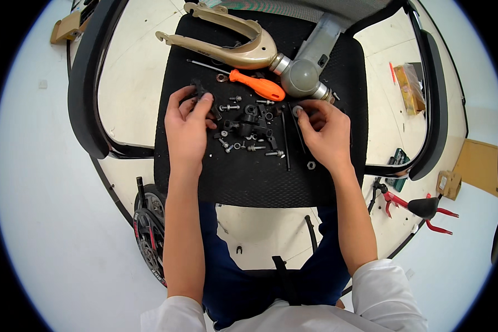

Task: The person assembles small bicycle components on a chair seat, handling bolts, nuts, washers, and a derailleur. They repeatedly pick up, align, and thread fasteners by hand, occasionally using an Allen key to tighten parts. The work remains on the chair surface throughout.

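Observation:
My left hand (187, 119) is closed on a black part (200, 88) with a bracket-like shape, mostly covered by the fingers. Between thumb and fingertips, my right hand (326, 130) pinches a small round grey piece (297, 111) that looks like a washer or nut. A thin black rod (300, 135) lies by the right thumb, and another black rod (286, 146) is just left of it. Between the hands rests a black clamp-like part (249, 119), with several bolts (255, 148) and nuts around it. One loose nut (311, 165) sits below the right hand.
All this lies on a black chair seat (243, 185). Beyond the hands are an orange-handled screwdriver (258, 86), a beige fork (249, 47) and a grey tube joint (301, 77). Armrests (88, 83) flank the seat. A red frame part (404, 202) and a wheel (149, 238) are on the floor.

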A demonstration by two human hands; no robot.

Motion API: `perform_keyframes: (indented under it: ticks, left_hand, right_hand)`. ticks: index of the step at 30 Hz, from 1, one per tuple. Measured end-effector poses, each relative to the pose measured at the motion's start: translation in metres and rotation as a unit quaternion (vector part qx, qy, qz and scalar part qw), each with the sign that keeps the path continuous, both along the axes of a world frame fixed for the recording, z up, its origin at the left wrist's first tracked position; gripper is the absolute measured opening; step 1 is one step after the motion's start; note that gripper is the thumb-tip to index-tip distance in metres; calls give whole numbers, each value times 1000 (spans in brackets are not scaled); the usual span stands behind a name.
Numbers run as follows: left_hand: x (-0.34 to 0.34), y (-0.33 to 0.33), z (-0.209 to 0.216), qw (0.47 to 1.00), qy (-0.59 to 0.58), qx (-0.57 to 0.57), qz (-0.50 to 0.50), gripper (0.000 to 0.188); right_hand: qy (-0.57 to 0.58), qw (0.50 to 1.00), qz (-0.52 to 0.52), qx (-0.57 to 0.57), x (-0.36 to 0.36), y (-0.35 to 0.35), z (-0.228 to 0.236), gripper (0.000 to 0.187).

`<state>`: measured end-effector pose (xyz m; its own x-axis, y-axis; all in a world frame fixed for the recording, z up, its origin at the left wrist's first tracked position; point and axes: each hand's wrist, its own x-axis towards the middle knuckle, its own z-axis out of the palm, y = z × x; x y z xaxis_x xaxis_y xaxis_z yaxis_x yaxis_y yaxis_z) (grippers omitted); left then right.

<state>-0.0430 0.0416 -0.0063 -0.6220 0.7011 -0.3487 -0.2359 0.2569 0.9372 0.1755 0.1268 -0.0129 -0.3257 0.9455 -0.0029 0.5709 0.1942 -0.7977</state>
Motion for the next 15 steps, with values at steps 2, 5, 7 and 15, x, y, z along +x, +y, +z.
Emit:
perform_keyframes:
  ticks: [2, 5, 7, 15]
  left_hand:
    - [-3, -1, 0, 995, 93, -20, -32, 46]
    - [-9, -7, 4, 996, 85, -20, -3, 66]
    - [-14, -11, 6, 997, 81, -19, 4, 79]
    - [-24, -21, 4, 994, 91, -20, -58, 81]
  right_hand:
    - [-10, 999, 14, 38, 2, 1, 1, 16]
    - [21, 998, 5, 67, 6, 3, 0, 14]
    - [65, 995, -29, 66, 11, 6, -1, 8]
    - [86, 977, -178, 80, 67, 30, 1, 15]
